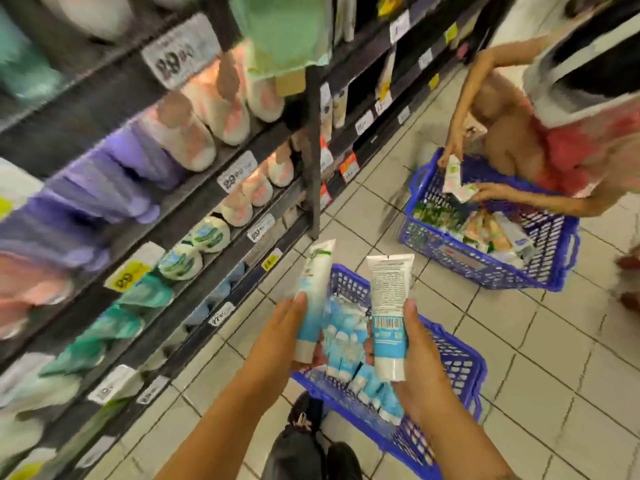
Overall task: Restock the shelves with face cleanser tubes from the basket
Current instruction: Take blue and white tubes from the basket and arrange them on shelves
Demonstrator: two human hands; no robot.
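Shelves on the left motion-blurred, labels unreadable. Left hand grips one cleanser tube, right hand grips a second tube (barcode side up), both above the blue basket on the tiled floor. More tubes in it. Second basket near far right corner.

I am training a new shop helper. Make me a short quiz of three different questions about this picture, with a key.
1. True or false: the left hand and the right hand each hold one tube.
2. Which tube shows its barcode? A. left tube B. right tube
3. Fill in: both tubes are held above the near blue ____.

Key: 1 true; 2 B; 3 basket.
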